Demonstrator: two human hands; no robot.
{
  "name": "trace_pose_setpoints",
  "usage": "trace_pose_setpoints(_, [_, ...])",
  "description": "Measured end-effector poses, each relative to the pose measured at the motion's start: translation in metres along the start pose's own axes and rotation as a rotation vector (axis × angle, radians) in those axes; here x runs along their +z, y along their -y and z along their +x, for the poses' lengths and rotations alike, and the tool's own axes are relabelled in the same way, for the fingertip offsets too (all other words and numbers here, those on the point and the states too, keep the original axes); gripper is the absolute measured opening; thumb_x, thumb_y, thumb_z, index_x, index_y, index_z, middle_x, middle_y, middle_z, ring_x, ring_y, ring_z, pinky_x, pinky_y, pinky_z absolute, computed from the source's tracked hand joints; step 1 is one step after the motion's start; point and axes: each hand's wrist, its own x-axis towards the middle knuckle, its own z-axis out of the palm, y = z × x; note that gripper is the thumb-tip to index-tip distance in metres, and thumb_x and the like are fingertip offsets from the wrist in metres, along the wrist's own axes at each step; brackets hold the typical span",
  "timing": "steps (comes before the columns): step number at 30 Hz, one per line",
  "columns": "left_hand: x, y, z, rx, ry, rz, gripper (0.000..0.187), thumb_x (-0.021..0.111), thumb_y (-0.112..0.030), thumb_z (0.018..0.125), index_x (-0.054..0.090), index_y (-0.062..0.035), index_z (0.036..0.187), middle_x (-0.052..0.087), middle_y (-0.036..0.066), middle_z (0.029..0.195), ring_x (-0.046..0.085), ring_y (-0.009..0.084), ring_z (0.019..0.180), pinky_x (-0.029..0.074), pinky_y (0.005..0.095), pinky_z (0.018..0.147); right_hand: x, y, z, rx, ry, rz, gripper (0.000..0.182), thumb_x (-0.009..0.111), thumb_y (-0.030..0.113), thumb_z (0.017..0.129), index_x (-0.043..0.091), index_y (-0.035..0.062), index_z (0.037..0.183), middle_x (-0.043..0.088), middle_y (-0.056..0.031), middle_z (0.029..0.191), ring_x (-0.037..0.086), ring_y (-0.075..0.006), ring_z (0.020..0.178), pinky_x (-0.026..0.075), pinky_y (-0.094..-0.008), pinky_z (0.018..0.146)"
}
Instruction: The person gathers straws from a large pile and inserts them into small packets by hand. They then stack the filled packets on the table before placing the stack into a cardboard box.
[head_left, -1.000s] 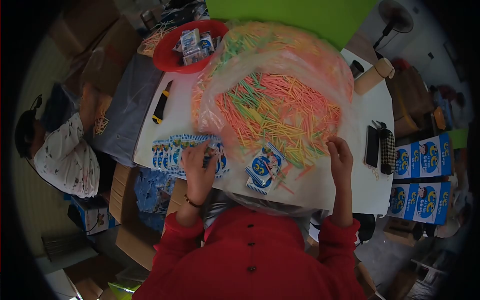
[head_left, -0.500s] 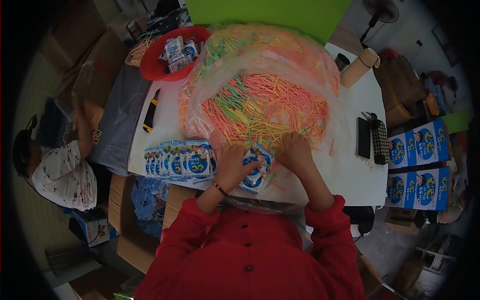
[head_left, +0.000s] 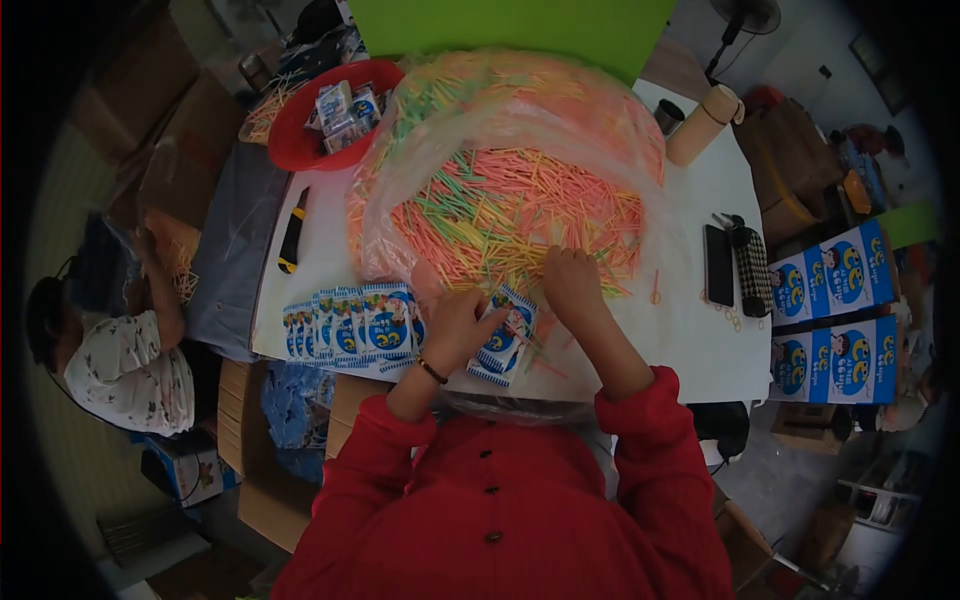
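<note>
Holding blue-white packet [head_left: 505,335], coloured sticks [head_left: 510,215] beside

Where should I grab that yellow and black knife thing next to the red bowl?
Take the knife around the middle of its long handle, coming straight down from above. It lies flat on the table with bare space on both long sides, so fingers can pinch across its narrow width. Its blade cannot be made out, so stay off the ends.

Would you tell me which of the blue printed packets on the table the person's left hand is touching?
The left hand touches the packet lying alone beside the sticks, not the overlapping row further left.
</note>
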Motion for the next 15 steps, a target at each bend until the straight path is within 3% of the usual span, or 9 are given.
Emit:
trace_pose_setpoints(2, [-0.003,0.005,-0.001,0.009,0.027,-0.067,0.038,0.075,-0.038,0.076,0.056,-0.0047,0.074,0.057,0.008,0.066,0.056,0.0252,0.062,0.04,0.0382,0.06,0.008,-0.004,0.004,0.011,-0.092,-0.087,0.016,0.061,0.007,0.073,0.056,0.0017,0.087,0.062,-0.0132,0.083,0.062,-0.0288,0.08,0.05,-0.0391,0.068])
trace_pose_setpoints(5, [-0.005,0.019,-0.005,0.062,0.051,-0.163,0.037,0.077,-0.034,0.075,0.056,-0.0034,0.076,0.058,0.01,0.068,0.057,0.0235,0.063,0.042,0.0356,0.058,0.007,-0.022,-0.001,-0.001,-0.072,0.109,0.015,0.057,0.001,0.075,0.057,0.0006,0.09,0.062,-0.0164,0.088,0.061,-0.03,0.086,0.049,-0.0403,0.073])
trace_pose_setpoints(7, [-0.003,0.022,-0.008,0.102,0.053,-0.194,0.036,0.078,-0.031,0.074,0.055,-0.0029,0.077,0.059,0.01,0.069,0.058,0.0227,0.064,0.042,0.0341,0.059,0.003,-0.032,-0.009,-0.002,-0.194,0.517,0.018,0.054,-0.002,0.08,0.057,0.0001,0.097,0.06,-0.0161,0.093,0.059,-0.0285,0.089,0.048,-0.0374,0.078])
trace_pose_setpoints(8, [-0.001,0.023,-0.008,0.061,0.037,-0.286,0.034,0.078,-0.027,0.074,0.055,-0.0024,0.078,0.059,0.01,0.069,0.057,0.0224,0.064,0.042,0.0344,0.059,0.004,-0.033,-0.01,-0.007,-0.192,0.516,0.018,0.054,-0.002,0.08,0.057,0.0001,0.097,0.06,-0.0161,0.093,0.059,-0.0285,0.089,0.048,-0.0374,0.078])
trace_pose_setpoints(10, [0.002,0.021,-0.006,0.025,0.023,-0.378,0.031,0.077,-0.023,0.075,0.055,-0.0019,0.079,0.058,0.01,0.069,0.057,0.0221,0.063,0.042,0.0347,0.058,0.006,-0.035,-0.011,-0.008,-0.305,1.121,0.013,0.055,0.007,0.092,0.054,0.0044,0.105,0.058,-0.0095,0.101,0.056,-0.018,0.093,0.044,-0.0296,0.083])
trace_pose_setpoints(11, [0.004,0.019,-0.005,0.052,-0.061,-0.378,0.028,0.075,-0.021,0.077,0.055,-0.0017,0.079,0.057,0.01,0.068,0.056,0.0231,0.063,0.042,0.0355,0.059,0.007,-0.034,-0.014,-0.007,-0.308,1.121,0.013,0.055,0.007,0.092,0.054,0.0044,0.105,0.058,-0.0095,0.101,0.056,-0.018,0.093,0.044,-0.0296,0.083])
trace_pose_setpoints(13, [0.005,0.011,-0.008,0.078,-0.138,-0.376,0.026,0.074,-0.019,0.078,0.055,-0.0015,0.08,0.056,0.01,0.068,0.055,0.024,0.063,0.042,0.0363,0.06,-0.002,-0.022,-0.021,0.131,-0.229,1.42,0.01,0.05,0.012,0.098,0.052,0.0041,0.104,0.058,-0.0063,0.104,0.053,-0.0147,0.097,0.042,-0.027,0.085])
trace_pose_setpoints(15, [0.003,0.004,-0.01,0.128,-0.203,-0.124,0.022,0.07,-0.016,0.08,0.054,-0.0019,0.078,0.054,0.011,0.068,0.054,0.0274,0.063,0.042,0.0384,0.062,0.013,-0.019,-0.017,0.024,-0.262,1.292,0.01,0.049,0.013,0.098,0.051,0.0043,0.104,0.059,-0.0077,0.104,0.054,-0.0169,0.095,0.043,-0.0285,0.084])
